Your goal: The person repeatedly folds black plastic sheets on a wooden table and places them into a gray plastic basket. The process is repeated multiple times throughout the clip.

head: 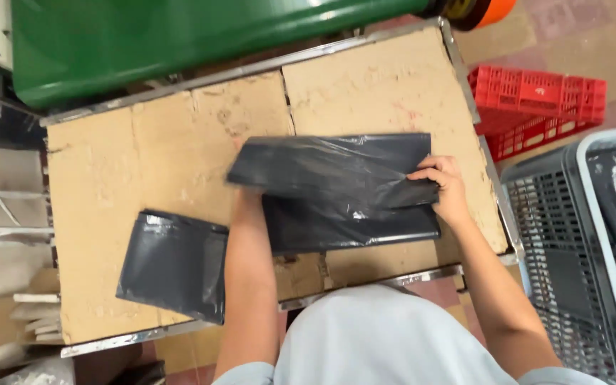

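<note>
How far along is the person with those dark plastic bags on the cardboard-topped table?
One flat dark grey plastic bag already lies set aside at the table's front left. In hand is a second dark grey plastic bag: the right hand pinches its right edge, and the left hand is tucked under its raised top layer, mid-fold. More dark plastic shows in the grey mesh basket on the right.

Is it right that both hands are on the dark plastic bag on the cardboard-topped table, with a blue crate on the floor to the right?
Not quite: the crate is red, not blue, as the head view shows. The rest holds: left hand and right hand are on the dark plastic bag on the cardboard-topped table.
</note>
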